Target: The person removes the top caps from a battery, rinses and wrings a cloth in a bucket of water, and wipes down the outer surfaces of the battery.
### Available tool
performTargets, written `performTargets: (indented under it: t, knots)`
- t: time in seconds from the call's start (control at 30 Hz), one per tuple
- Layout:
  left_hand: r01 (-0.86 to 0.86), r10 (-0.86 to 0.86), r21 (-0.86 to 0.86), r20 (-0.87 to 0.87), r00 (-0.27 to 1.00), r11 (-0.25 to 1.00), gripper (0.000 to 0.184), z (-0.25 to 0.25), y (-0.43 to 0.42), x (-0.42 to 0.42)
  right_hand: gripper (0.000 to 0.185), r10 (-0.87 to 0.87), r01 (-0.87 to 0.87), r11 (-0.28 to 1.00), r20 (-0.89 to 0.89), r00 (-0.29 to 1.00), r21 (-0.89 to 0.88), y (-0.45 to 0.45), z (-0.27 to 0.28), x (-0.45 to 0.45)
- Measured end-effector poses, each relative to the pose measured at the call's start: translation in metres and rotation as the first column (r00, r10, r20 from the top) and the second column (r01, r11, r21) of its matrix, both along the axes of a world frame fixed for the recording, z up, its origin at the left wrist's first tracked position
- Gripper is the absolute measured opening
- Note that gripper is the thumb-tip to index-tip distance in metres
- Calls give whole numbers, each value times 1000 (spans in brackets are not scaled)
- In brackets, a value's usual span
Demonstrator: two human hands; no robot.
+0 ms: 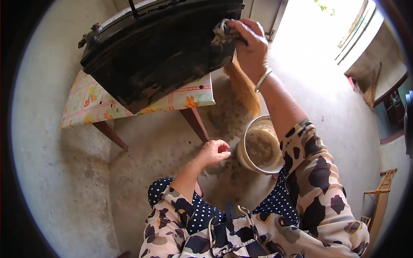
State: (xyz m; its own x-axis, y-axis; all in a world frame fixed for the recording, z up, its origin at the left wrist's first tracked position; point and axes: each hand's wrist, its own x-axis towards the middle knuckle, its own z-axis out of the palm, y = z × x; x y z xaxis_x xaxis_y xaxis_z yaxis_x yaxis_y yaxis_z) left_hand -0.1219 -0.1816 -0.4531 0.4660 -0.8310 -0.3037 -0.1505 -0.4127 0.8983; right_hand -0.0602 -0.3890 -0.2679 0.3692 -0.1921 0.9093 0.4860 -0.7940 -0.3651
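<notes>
A large black box-like case (150, 56) with metal fittings along its upper edge rests at a tilt on a small table (191, 92) covered in flowered cloth. Its dark face looks wet and streaked. My right hand (253, 45), with a bracelet at the wrist, grips a crumpled patterned rag (223, 33) against the right end of the case. My left hand (213, 153) hangs lower down, left of the bucket, fingers loosely curled and apart from the thumb, holding nothing. A pale bucket (244, 157) of murky, foamy water stands on the floor below my right forearm.
Straw broom bristles (245, 88) hang down beside the table's right end. Wet patches mark the concrete floor (327, 142). Far right are another broom (371, 92), a dark-framed glass panel (393, 107) and a wooden chair-like frame (380, 193). A bright doorway opens at upper right.
</notes>
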Motion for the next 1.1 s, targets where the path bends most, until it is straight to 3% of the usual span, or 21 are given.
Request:
performTargets:
  t: [0.07,0.13,0.17,0.2,0.3,0.4,0.47,0.53,0.6,0.67,0.7,0.73,0.8,0.87,1.0,1.07,1.1]
  knots:
    - [15,-15,-6,30,999,1000,28,5,-1,0,47,-233,242,948,65,970,-207,0,-22,1]
    - [32,-32,-5,58,998,999,29,4,-2,0,46,-229,232,951,36,973,-205,-4,-60,-4]
    - [34,-34,-4,68,997,999,29,0,-2,-1,46,-243,223,956,-92,966,-191,-4,-82,-10]
    - [40,-40,-1,78,996,999,29,0,-2,-2,45,-254,219,960,-220,942,-172,-3,-89,-16]
    - [92,-100,56,155,983,994,29,12,1,-2,45,-196,169,978,-254,947,-124,-4,-73,-23]
    - [86,-87,6,79,993,996,31,0,3,0,43,-163,163,987,-83,983,-8,-1,-28,-17]
    - [55,-57,51,50,997,997,32,5,4,-2,42,-174,172,985,-97,980,-31,-1,-26,-12]
    - [92,-91,3,127,988,996,33,-2,2,0,42,-295,279,937,-44,955,-210,-2,-49,-9]
    - [87,-89,24,68,994,996,33,5,-2,-4,43,-339,279,924,-226,913,-261,-3,-91,-15]
    - [88,-88,46,13,996,995,33,12,-3,-6,40,-281,166,953,-536,796,-253,-5,-118,-29]
    - [102,-105,55,51,993,993,33,14,-2,-4,40,-281,165,953,-532,799,-256,-8,-119,-31]
    - [110,-115,62,89,989,992,32,14,-1,-2,37,-183,194,980,-514,838,-33,-10,-121,-31]
    - [85,-87,20,76,993,996,31,-7,3,-1,33,-53,257,905,-509,859,339,-9,-101,-35]
    - [74,-72,-20,65,995,997,30,-15,7,1,32,-7,293,858,-560,828,423,-6,-61,-44]
    - [114,-112,-9,134,985,993,29,-2,7,0,31,-29,322,835,-549,835,446,2,-46,-30]
    - [116,-112,-27,127,986,993,29,0,6,-1,30,-202,362,904,-520,830,228,17,-58,-10]
    - [98,-95,-23,101,990,995,29,3,5,-1,29,-282,403,911,-578,766,90,29,-58,-10]
